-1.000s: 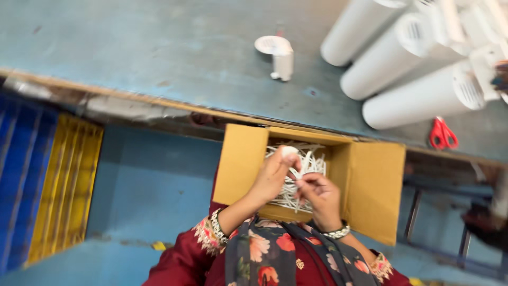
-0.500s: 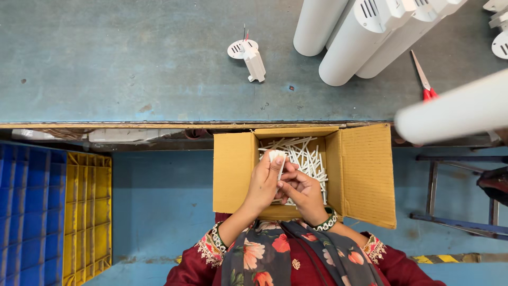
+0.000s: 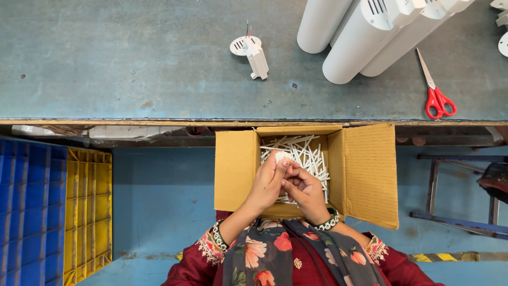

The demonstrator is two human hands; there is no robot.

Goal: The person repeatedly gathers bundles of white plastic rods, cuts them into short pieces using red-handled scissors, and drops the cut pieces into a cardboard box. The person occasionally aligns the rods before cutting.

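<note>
My left hand [image 3: 269,182] pinches a small white part [image 3: 282,156] over the cardboard box [image 3: 235,169] (flaps open); my right hand [image 3: 304,191] cups beside it. A loose pinch could drop it among the white sticks [image 3: 307,153].

- In front of you runs a worn grey-blue workbench [image 3: 132,69] with a scuffed, stained top.
- On it, near the middle, lies a small white plastic fitting [image 3: 251,53] with a round slotted cap.
- At your upper right lie white tubes [image 3: 349,47], side by side.
- Just right of them lie red-handled scissors [image 3: 435,90], blades shut.
</note>
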